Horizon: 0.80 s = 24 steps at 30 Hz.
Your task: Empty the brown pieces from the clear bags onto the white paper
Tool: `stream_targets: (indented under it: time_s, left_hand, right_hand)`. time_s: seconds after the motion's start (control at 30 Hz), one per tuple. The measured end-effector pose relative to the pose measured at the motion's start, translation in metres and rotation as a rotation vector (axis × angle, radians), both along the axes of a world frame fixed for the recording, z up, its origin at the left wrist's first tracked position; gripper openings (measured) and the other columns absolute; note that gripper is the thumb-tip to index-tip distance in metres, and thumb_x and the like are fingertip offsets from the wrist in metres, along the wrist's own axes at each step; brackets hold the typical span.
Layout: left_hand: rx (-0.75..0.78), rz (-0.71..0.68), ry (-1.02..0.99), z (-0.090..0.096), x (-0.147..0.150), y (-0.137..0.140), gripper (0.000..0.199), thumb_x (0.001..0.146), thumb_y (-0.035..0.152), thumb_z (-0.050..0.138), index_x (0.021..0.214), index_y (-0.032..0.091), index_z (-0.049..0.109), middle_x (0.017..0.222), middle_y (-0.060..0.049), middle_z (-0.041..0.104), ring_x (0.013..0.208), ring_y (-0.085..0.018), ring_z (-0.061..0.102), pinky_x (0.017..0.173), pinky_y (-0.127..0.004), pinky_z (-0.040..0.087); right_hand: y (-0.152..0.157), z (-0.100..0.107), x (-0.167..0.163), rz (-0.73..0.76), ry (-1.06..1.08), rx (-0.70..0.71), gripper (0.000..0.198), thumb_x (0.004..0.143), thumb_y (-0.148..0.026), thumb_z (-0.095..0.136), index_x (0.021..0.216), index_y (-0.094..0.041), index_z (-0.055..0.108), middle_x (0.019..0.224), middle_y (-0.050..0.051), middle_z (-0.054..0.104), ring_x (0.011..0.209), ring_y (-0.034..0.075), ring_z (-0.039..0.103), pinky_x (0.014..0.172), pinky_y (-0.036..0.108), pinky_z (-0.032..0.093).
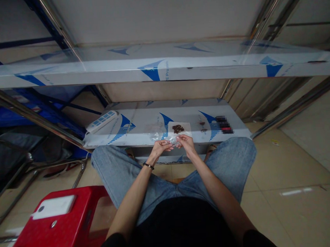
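Note:
Between my two hands, just over the front edge of the lower shelf, is a small clear plastic bag (172, 140). My left hand (161, 147), with a beaded bracelet on the wrist, pinches its left side. On the right side, my right hand (186, 142) grips it with closed fingertips. Just beyond lies a white sheet (186, 126) bearing a small heap of dark brown pieces (178, 129). More clear plastic (155, 131) rests left of the sheet. To the right are a few small brown bits (203, 127). Whether the bag holds anything is too small to tell.
A white power strip (102, 121) lies at the left of the lower metal shelf (142, 111). A blurred-out dark item (224, 124) sits at its right. The upper shelf (201, 68) crosses above. On a red stool (62, 232) lies a white device (54, 207).

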<state>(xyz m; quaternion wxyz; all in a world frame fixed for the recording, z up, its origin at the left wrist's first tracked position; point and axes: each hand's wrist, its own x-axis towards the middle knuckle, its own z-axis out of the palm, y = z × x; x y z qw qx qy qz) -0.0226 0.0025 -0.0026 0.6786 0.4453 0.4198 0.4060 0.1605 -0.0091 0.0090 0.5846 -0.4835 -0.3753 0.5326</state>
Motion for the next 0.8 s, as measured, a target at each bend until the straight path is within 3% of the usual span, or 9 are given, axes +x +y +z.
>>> stream_targets:
  time_s: [0.33,0.53,0.8]
  left_hand:
    - [0.065,0.28,-0.036,-0.007,-0.022,0.03,0.044,0.065,0.031,0.094,0.096,0.008,0.072,0.092,-0.012,0.078,0.077,-0.02,0.075,0.079,-0.032,0.063]
    - [0.11,0.254,0.043,-0.004,-0.013,0.062,0.041,0.067,0.032,0.093,0.092,0.01,0.069,0.083,-0.011,0.076,0.069,-0.017,0.072,0.068,-0.028,0.06]
    - [0.249,0.13,0.333,0.012,0.022,0.118,0.022,0.066,0.018,0.083,0.068,0.015,0.061,0.061,-0.002,0.063,0.051,-0.012,0.058,0.056,-0.025,0.05]
  right_hand:
    - [0.008,-0.01,0.022,-0.266,0.128,-0.095,0.031,0.063,-0.038,0.079,0.083,-0.019,0.065,0.069,-0.002,0.067,0.049,0.012,0.062,0.041,0.019,0.045]
    - [0.007,-0.012,0.02,-0.258,0.165,-0.103,0.031,0.059,-0.037,0.078,0.082,-0.019,0.064,0.065,-0.003,0.065,0.047,0.011,0.059,0.04,0.019,0.043]
    - [0.006,-0.009,0.024,-0.292,0.172,-0.131,0.033,0.06,-0.042,0.079,0.078,-0.02,0.061,0.059,-0.004,0.061,0.045,0.011,0.057,0.038,0.019,0.041]
